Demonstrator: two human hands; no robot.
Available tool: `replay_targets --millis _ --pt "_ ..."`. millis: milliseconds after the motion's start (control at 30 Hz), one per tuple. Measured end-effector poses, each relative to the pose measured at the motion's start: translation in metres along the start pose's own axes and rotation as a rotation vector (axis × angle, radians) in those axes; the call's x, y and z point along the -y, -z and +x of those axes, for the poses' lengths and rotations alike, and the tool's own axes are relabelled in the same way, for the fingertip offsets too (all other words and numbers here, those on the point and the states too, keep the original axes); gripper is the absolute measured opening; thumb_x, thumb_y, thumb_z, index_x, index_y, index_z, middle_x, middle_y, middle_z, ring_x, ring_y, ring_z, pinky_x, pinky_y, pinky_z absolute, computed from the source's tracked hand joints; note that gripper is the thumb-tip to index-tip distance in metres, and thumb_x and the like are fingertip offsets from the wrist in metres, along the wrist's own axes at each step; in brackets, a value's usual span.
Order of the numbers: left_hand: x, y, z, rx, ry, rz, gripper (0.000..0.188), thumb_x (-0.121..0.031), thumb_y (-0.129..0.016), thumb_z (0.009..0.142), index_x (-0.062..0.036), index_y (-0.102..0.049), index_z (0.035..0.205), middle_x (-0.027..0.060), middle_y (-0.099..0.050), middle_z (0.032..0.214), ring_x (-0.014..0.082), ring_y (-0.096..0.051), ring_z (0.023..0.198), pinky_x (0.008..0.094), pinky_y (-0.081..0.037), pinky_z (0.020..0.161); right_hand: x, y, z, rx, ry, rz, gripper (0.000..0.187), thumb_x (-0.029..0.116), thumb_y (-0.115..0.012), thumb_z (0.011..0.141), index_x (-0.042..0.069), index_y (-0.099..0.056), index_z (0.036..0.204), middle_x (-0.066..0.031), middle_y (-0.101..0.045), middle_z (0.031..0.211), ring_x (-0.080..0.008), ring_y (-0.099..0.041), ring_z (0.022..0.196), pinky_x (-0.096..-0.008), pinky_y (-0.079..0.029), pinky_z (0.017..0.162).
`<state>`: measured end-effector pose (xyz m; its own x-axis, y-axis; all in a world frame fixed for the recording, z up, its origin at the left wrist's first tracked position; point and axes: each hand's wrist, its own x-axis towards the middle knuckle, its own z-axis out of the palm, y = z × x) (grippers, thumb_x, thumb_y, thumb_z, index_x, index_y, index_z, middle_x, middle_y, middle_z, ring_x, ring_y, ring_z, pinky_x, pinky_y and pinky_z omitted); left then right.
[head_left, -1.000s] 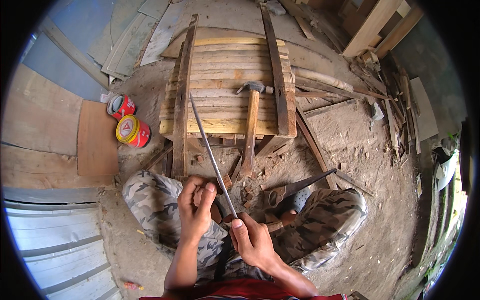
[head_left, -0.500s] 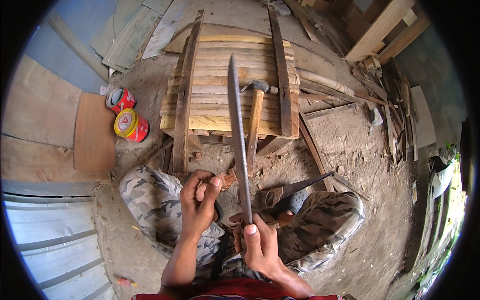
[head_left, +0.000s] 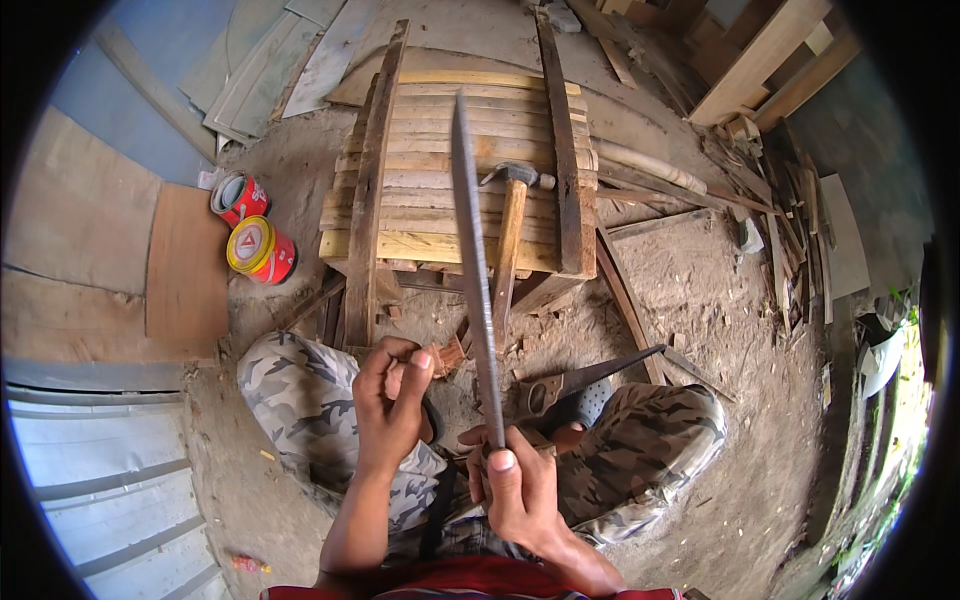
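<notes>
1 long file [head_left: 474,260] stands upright in the right hand [head_left: 520,490].

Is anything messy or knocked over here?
Yes. Two cans lie tipped on their sides on the dirt at the left, and loose wood scraps are strewn at the right. The hammer rests on the slatted frame.

blade's [head_left: 474,260] handle inside right hand [head_left: 520,490]

The dirt floor [head_left: 690,290] carried a slatted wooden pallet [head_left: 440,200] — a hammer [head_left: 510,230] lay on it — plus two paint cans [head_left: 252,225], a handsaw [head_left: 575,385] and scattered wood scraps [head_left: 770,190].
</notes>
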<state>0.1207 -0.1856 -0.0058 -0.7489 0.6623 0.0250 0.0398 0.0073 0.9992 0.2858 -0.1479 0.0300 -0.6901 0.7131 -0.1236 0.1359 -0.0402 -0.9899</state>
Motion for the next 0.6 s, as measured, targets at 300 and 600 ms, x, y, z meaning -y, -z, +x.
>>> replay_targets --millis 300,600 --pt "0.003 0.002 -0.004 0.02 0.006 0.032 0.023 -0.021 -0.065 0.099 -0.0023 -0.056 0.088 -0.0048 -0.052 0.07 0.0039 -0.041 0.065 0.0236 -0.033 0.058 -0.023 -0.007 0.011 0.085 -0.244 -0.021 0.045 0.034 -0.038 0.109 -0.005 -0.06 0.103 -0.0016 -0.054 0.061 -0.0083 -0.05 0.049 -0.0255 -0.039 0.047" --pt "0.001 0.0 -0.005 -0.013 -0.016 0.018 0.022 -0.023 -0.063 0.099 -0.0023 -0.058 0.092 -0.0016 -0.056 0.079 0.0059 -0.047 0.074 0.0227 -0.038 0.068 -0.014 -0.006 0.005 0.039 -0.119 0.006 0.045 0.033 -0.037 0.109 -0.006 -0.06 0.106 -0.0018 -0.054 0.061 -0.0083 -0.05 0.05 -0.0258 -0.039 0.046"
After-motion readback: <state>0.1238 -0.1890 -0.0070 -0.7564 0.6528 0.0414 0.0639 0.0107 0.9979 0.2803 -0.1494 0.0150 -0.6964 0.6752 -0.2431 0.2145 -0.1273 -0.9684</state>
